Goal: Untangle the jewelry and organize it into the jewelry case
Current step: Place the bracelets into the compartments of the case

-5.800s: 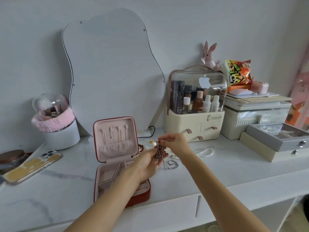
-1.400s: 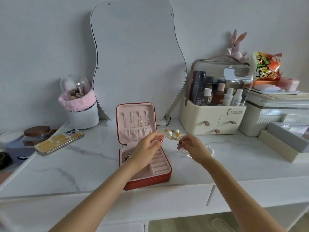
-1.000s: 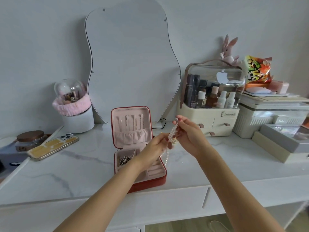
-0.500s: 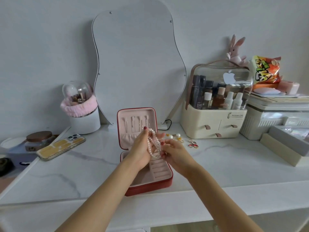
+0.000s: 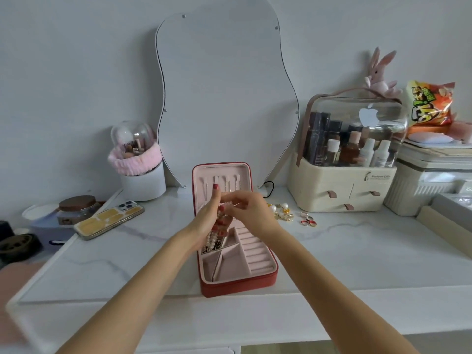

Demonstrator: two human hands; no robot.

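A red jewelry case (image 5: 238,284) with pink lining lies open on the white marble table, lid upright. Above its back-left compartment my left hand (image 5: 205,221) and my right hand (image 5: 251,209) both pinch a pearl necklace (image 5: 214,237). The strand hangs from my fingers down into that compartment, where a dark piece of jewelry (image 5: 216,246) lies. The upper part of the necklace is hidden between my fingers. Pearl-and-gold earrings (image 5: 281,212) and small rings (image 5: 308,221) lie on the table to the right of the case.
A wavy mirror (image 5: 227,98) leans on the wall behind the case. A cosmetics organizer (image 5: 344,185) and storage boxes (image 5: 434,180) fill the right side. A phone (image 5: 108,219), a jar (image 5: 76,208) and a brush cup (image 5: 141,180) are on the left.
Both hands lifted the pearl necklace from the table right of the case, carried it left over the open case, and the strand now hangs into the back-left compartment.
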